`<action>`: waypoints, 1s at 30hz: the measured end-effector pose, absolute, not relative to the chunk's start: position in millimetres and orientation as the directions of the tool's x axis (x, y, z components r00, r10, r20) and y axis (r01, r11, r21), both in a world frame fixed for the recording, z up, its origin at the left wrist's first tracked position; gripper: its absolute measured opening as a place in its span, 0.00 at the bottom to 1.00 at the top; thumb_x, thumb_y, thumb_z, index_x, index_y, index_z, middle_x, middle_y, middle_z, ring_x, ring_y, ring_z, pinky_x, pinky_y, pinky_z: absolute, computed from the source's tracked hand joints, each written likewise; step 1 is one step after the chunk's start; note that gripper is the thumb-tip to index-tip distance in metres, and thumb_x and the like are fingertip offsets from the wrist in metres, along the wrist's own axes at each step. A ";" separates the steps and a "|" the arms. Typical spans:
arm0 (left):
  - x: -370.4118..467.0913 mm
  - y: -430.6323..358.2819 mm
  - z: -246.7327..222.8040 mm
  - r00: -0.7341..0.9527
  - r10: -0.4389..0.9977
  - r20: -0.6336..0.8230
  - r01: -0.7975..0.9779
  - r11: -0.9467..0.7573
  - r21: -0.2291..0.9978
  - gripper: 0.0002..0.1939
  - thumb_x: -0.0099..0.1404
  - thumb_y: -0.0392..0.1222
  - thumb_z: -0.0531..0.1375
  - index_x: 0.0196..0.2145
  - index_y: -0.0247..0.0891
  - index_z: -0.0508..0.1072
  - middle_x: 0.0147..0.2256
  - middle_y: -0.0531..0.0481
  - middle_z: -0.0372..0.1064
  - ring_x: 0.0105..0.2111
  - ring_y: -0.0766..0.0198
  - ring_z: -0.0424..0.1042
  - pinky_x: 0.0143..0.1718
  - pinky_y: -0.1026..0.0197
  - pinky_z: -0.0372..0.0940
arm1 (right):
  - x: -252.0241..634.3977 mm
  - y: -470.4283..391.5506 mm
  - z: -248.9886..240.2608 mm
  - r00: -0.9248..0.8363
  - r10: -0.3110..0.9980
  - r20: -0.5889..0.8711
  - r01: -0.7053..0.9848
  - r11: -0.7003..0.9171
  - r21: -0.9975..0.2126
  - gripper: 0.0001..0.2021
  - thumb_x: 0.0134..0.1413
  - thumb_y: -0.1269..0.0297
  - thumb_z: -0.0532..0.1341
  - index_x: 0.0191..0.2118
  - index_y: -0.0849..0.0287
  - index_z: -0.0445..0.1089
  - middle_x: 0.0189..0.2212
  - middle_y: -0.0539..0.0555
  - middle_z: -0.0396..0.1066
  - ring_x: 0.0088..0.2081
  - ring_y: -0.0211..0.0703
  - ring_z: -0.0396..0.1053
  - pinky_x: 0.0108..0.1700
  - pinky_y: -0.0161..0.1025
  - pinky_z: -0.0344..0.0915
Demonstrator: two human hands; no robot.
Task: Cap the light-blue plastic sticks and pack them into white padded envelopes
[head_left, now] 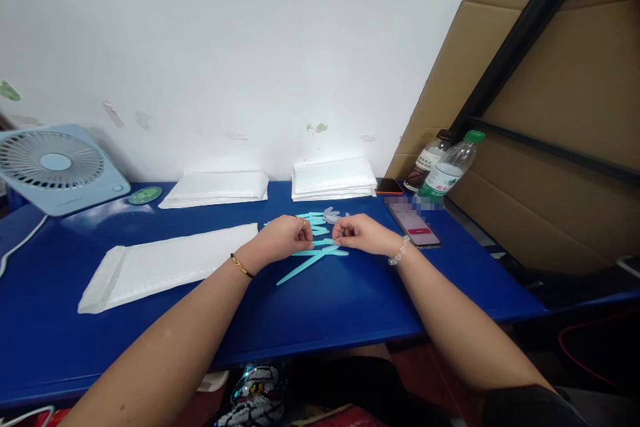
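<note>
My left hand (285, 238) and my right hand (361, 235) face each other over the table, fingers pinched together. Between their fingertips runs a slim teal plastic stick (323, 241), its ends hidden by the fingers. Just below, two more long teal sticks lie crossed; the slanting one (300, 270) tapers toward the front left. Behind my hands is a loose group of teal pieces (315, 219), partly covered by my left hand. Several small translucent pieces (331, 215) lie beside that group, near my right fingers.
A white padded envelope (170, 265) lies left of my hands on the blue table (320, 320). Two stacks of white envelopes (215, 187) (334, 177) sit against the wall. A fan (57, 167) stands left; a phone (413, 223) and two bottles (445, 170) are right.
</note>
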State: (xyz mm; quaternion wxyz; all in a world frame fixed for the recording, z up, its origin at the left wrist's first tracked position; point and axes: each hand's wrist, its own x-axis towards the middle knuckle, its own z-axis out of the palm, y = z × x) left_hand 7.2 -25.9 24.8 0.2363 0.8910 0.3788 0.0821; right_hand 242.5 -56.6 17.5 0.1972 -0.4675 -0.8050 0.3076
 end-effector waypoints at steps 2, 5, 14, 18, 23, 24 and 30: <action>5.9 -25.3 24.5 0.705 0.709 -0.019 0.638 -0.621 0.455 0.10 0.60 0.49 0.58 0.31 0.41 0.73 0.29 0.53 0.73 0.28 0.64 0.70 0.26 0.65 0.58 | 251.4 -54.0 18.0 -0.476 0.879 0.023 0.646 0.368 -0.669 0.08 0.52 0.63 0.61 0.33 0.61 0.73 0.24 0.50 0.70 0.26 0.36 0.64 0.28 0.32 0.58; 0.9 -18.8 21.6 0.661 0.747 0.072 0.697 -0.646 0.311 0.09 0.60 0.46 0.57 0.35 0.41 0.74 0.35 0.50 0.73 0.32 0.62 0.70 0.30 0.63 0.58 | 267.7 -46.1 15.0 -0.337 0.928 0.160 0.738 0.366 -0.567 0.07 0.53 0.67 0.59 0.35 0.60 0.73 0.29 0.51 0.71 0.28 0.37 0.65 0.32 0.34 0.59; -3.2 -10.8 17.5 0.668 0.737 0.101 0.722 -0.675 0.151 0.09 0.62 0.42 0.55 0.30 0.39 0.74 0.32 0.50 0.73 0.30 0.63 0.69 0.31 0.62 0.55 | 277.6 -34.7 3.1 -0.342 0.918 0.200 0.836 0.395 -0.382 0.06 0.52 0.71 0.60 0.35 0.59 0.73 0.37 0.55 0.67 0.35 0.40 0.66 0.39 0.36 0.61; -2.2 -13.2 19.6 0.683 0.720 0.121 0.714 -0.694 0.097 0.12 0.64 0.40 0.51 0.27 0.38 0.71 0.30 0.47 0.72 0.29 0.62 0.69 0.30 0.61 0.55 | 276.0 -36.4 5.1 -0.372 0.908 0.193 0.851 0.417 -0.319 0.05 0.54 0.70 0.58 0.32 0.60 0.71 0.35 0.56 0.69 0.35 0.41 0.67 0.39 0.37 0.61; -1.7 -13.6 22.1 0.654 0.743 0.140 0.725 -0.669 0.161 0.13 0.64 0.40 0.49 0.26 0.38 0.69 0.31 0.47 0.72 0.28 0.63 0.68 0.29 0.62 0.56 | 271.0 -38.4 6.3 -0.272 0.935 0.229 0.788 0.353 -0.504 0.06 0.58 0.67 0.54 0.35 0.59 0.68 0.30 0.53 0.72 0.32 0.40 0.68 0.36 0.37 0.62; -1.9 -13.1 22.1 0.647 0.748 0.147 0.724 -0.663 0.188 0.14 0.65 0.41 0.49 0.25 0.38 0.69 0.32 0.47 0.72 0.28 0.63 0.68 0.29 0.62 0.57 | 270.0 -38.6 6.4 -0.233 0.942 0.242 0.751 0.332 -0.570 0.07 0.59 0.65 0.54 0.36 0.59 0.68 0.29 0.52 0.72 0.30 0.39 0.68 0.35 0.36 0.62; -4.1 -9.5 19.1 0.615 0.772 0.164 0.711 -0.632 0.309 0.16 0.65 0.45 0.49 0.22 0.38 0.66 0.33 0.48 0.73 0.28 0.63 0.68 0.29 0.62 0.58 | 263.1 -40.2 8.8 -0.115 0.963 0.244 0.495 0.268 -0.827 0.14 0.52 0.56 0.61 0.41 0.61 0.71 0.26 0.52 0.71 0.26 0.38 0.66 0.30 0.36 0.64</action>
